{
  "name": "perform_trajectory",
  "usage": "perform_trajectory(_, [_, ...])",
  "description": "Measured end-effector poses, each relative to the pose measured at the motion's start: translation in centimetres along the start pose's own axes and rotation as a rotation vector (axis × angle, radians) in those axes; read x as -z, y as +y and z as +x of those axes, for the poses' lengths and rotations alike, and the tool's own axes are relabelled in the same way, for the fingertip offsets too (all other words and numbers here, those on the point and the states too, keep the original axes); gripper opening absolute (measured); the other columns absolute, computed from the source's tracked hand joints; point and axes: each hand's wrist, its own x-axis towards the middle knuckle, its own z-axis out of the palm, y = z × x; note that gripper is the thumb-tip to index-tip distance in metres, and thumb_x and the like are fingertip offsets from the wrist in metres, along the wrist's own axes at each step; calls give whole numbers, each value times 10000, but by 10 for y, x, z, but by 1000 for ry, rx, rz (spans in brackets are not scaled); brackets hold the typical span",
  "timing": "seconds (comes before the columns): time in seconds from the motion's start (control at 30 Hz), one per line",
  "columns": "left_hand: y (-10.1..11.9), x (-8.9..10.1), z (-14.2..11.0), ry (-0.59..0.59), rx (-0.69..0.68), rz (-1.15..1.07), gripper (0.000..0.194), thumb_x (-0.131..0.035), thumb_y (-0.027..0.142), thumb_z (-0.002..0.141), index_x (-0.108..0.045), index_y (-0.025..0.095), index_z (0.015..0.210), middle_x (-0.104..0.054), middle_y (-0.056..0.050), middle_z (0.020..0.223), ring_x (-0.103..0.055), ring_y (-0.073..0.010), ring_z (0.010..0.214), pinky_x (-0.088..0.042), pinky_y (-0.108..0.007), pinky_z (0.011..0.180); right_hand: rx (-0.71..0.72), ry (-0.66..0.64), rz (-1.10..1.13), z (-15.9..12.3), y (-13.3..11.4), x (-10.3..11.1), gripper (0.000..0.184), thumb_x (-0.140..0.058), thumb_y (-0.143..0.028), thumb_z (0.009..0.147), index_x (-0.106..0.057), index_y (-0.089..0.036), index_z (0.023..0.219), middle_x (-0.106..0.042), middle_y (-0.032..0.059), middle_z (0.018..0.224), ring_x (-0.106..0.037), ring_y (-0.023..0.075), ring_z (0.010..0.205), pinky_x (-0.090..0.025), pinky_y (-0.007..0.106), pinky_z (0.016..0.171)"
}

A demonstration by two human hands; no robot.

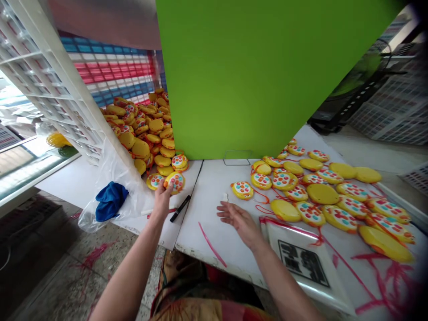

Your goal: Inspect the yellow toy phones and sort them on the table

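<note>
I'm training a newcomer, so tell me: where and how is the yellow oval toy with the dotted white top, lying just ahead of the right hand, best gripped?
Probably by the near and far edges of the yellow oval toy, coming from above and its left: it lies flat, those edges are uncovered, and an orange cord loops out on its right.

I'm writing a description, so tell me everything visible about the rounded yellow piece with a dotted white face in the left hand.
The rounded yellow piece looks smooth and hard, perhaps painted. Reddish and bluish dots cover its white area, which a yellow rim surrounds. The dotted side faces the camera. The left hand grips its lower left edge. It is at the front of a heap of similar yellow pieces; whether it touches the white tabletop is unclear.
</note>
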Motion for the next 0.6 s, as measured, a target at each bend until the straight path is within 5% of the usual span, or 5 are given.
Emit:
perform_trajectory(0.17, [6,-44,-68,-228,350,-627,461,-648,416,752,-477,200,1123,-600,-93,1128,-624,-201,937,-525,-335,767,5,-118,-35,1,17,-34,427,-596,-501,785,-592,-253,1133,-639,68,1125,-633,204,923,-531,349,757])
perform_trajectory(0.27, [3,-46,-90,-407,429,-642,632,-737,290,690,-409,228,1226,-580,-92,1157,-623,-193,925,-534,-309,740,28,-39,-82,3,18,-26,443,-602,-515,767,-603,-242,1117,-637,61,1123,-628,210,885,-537,316,666])
perform_trajectory(0.37, [2,-41,-94,-523,488,-554,589,-717,317,713,-435,188,1214,-598,-101,1088,-628,-189,857,-543,-310,687,47,-25,-161,3,16,-12,436,-630,-499,750,-640,-212,1078,-657,66,1085,-616,224,908,-534,315,691])
perform_trajectory(0.47, [1,-44,-92,-508,506,-552,465,-667,373,752,-487,157,1123,-608,-86,1006,-623,-175,805,-545,-326,682,40,-70,-122,-2,15,-8,468,-592,-505,782,-596,-223,1155,-623,77,1161,-605,237,955,-546,323,681])
perform_trajectory(0.6, [1,-52,-96,-445,475,-586,413,-668,348,747,-472,177,1067,-571,-73,1068,-605,-175,854,-545,-336,704,5,-199,-29,-9,21,-14,659,-608,-433,795,-316,-328,1376,-463,75,1357,-593,240,1004,-571,329,628])
